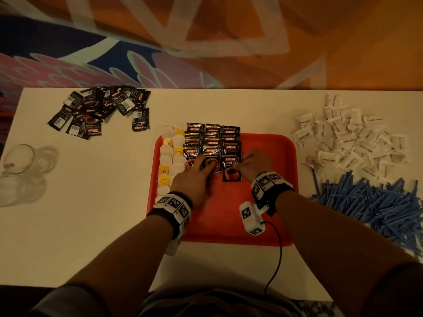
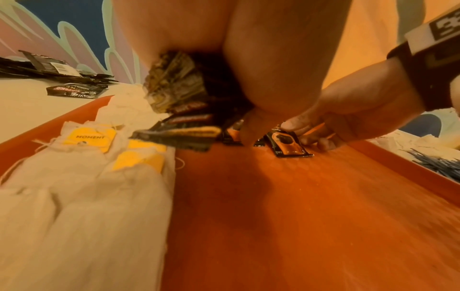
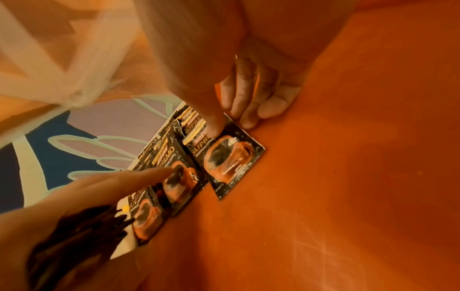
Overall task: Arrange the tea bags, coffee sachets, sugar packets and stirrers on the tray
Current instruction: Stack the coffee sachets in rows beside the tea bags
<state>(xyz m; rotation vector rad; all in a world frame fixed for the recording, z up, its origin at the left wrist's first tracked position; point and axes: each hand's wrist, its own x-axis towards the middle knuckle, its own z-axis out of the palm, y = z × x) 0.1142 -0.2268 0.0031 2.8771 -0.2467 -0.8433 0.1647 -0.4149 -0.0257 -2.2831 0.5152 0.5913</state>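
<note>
A red tray (image 1: 263, 220) lies mid-table. White tea bags (image 1: 170, 161) with yellow tags line its left side. Beside them, black coffee sachets (image 1: 212, 138) overlap in three columns. My left hand (image 1: 201, 170) grips a stack of sachets (image 2: 174, 82) in its palm, and its forefinger reaches onto the middle column. My right hand (image 1: 241, 164) pinches the frontmost sachet (image 1: 231, 172) of the right column, which lies flat on the tray (image 3: 348, 177). In the right wrist view its thumb sits on that sachet (image 3: 231, 163) and its fingers curl at the sachet's edge.
A loose pile of coffee sachets (image 1: 98, 110) lies at the table's far left. White sugar packets (image 1: 350, 143) are heaped at the far right, blue stirrers (image 1: 377, 204) in front of them. Glass cups (image 1: 25, 165) stand at the left edge. A black cable (image 1: 278, 248) hangs from my right wrist.
</note>
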